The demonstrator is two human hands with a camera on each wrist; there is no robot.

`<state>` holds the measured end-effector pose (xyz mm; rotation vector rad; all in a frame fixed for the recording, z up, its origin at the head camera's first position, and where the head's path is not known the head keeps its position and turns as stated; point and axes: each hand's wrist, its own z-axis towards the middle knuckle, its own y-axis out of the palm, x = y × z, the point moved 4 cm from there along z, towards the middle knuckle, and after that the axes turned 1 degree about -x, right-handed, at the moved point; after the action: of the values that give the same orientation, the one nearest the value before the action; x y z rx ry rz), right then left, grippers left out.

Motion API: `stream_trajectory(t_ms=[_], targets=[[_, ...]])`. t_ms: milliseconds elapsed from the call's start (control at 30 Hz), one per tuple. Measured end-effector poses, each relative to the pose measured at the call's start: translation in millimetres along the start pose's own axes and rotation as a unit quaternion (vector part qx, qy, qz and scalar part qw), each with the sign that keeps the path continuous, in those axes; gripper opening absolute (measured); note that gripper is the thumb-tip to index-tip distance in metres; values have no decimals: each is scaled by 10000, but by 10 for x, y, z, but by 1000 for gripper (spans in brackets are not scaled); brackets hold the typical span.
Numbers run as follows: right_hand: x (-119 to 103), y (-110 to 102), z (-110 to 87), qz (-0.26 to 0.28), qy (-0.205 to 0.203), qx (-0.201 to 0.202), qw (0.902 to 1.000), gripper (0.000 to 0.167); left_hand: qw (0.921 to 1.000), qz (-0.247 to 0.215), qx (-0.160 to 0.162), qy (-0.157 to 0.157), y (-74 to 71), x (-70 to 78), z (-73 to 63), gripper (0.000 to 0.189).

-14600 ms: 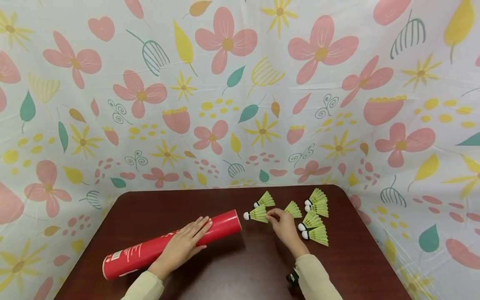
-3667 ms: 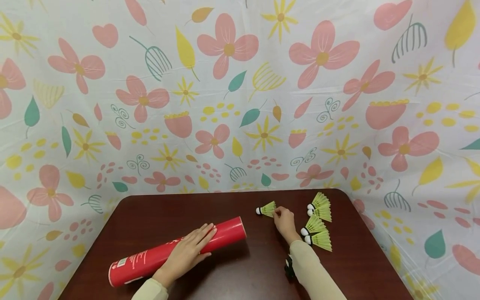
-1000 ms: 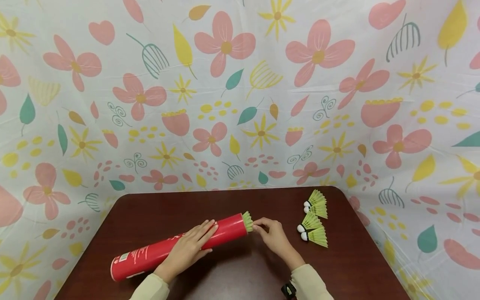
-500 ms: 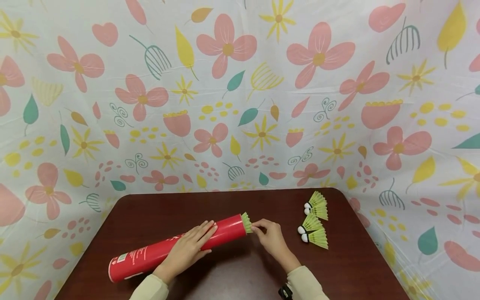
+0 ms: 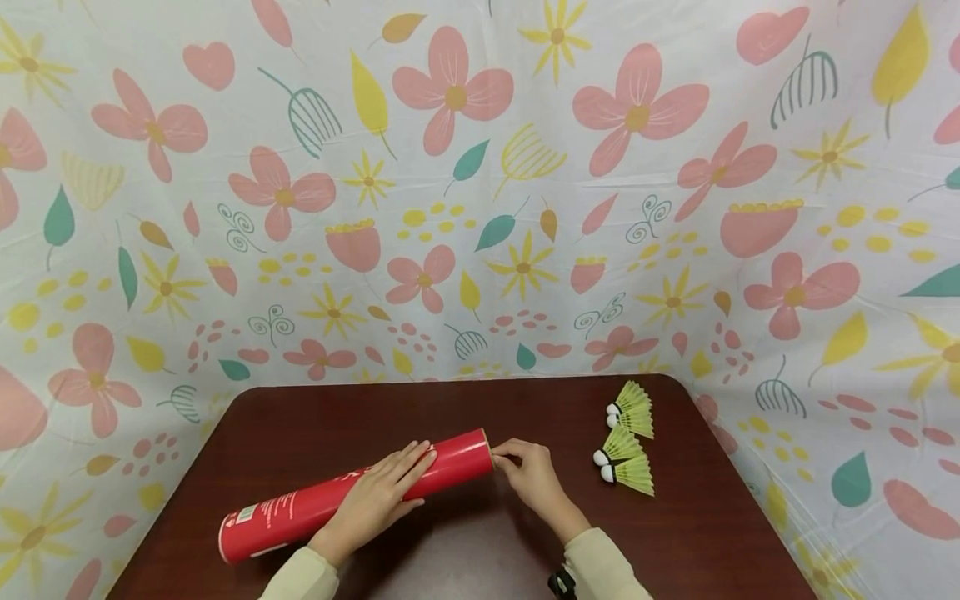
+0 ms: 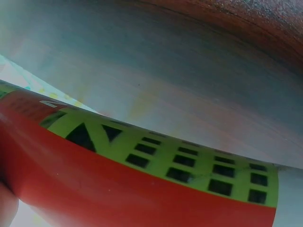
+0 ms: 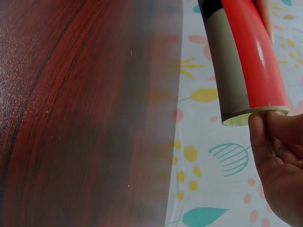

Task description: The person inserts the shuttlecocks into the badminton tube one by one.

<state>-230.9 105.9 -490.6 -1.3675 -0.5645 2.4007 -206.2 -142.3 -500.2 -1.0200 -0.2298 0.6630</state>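
Observation:
A long red shuttlecock tube (image 5: pixel 459 460) lies slanted across the table, its mouth toward the right. My left hand (image 5: pixel 378 498) grips it from above, fingers over the top and thumb on the near side. At the mouth, my right hand (image 5: pixel 536 479) has thumb and index finger together, pinching a shuttlecock whose skirt is now hidden inside. The right wrist view shows the fingertips of this hand (image 7: pixel 281 151) right at the tube's pale rim (image 7: pixel 236 119). The left wrist view shows the tube's red side (image 6: pixel 142 189) with a yellow-green patterned band.
Yellow-green shuttlecocks with white heads lie at the table's right in two overlapping pairs, one farther back (image 5: pixel 636 408) and one nearer (image 5: pixel 632 463). The dark brown table (image 5: pixel 337 417) backs against a floral curtain (image 5: pixel 480 200). A black band (image 5: pixel 561 583) is on my right wrist.
Earlier, two loose shuttlecocks near the tube went from the table. In the last second, the skirt sticking out of the mouth has gone inside as my right hand moved left.

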Motion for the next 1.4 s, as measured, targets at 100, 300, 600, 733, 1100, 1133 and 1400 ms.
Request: stream_trajectory(t_ms=[100,300,600,733,1100,1133,1400], targets=[[13,5,2,0,-18,-140,9999,7,10000,-25,-42,2,-2,9,2,87],[49,-14,-8,-105,-111,-259,9995,8,9998,-138,-114,-51,4,12,-9,84],[159,-269,-61,-179,-43,106,9998,7,9998,-90,-105,-112,28,-16,-41,83],[258,-473,-92,-442,165,248,9986,8,9997,-136,-130,-148,37,-22,-58,86],[501,-1170,-360,-1463,565,821,9842,13,9997,-125,-99,-165,45,-49,-72,78],[523,-1227,-392,-1560,593,870,9821,14,9998,-125,-61,-151,45,-51,-75,75],[708,-1561,-585,-1985,923,1255,9677,18,9999,-109,36,-119,39,-58,-74,90]])
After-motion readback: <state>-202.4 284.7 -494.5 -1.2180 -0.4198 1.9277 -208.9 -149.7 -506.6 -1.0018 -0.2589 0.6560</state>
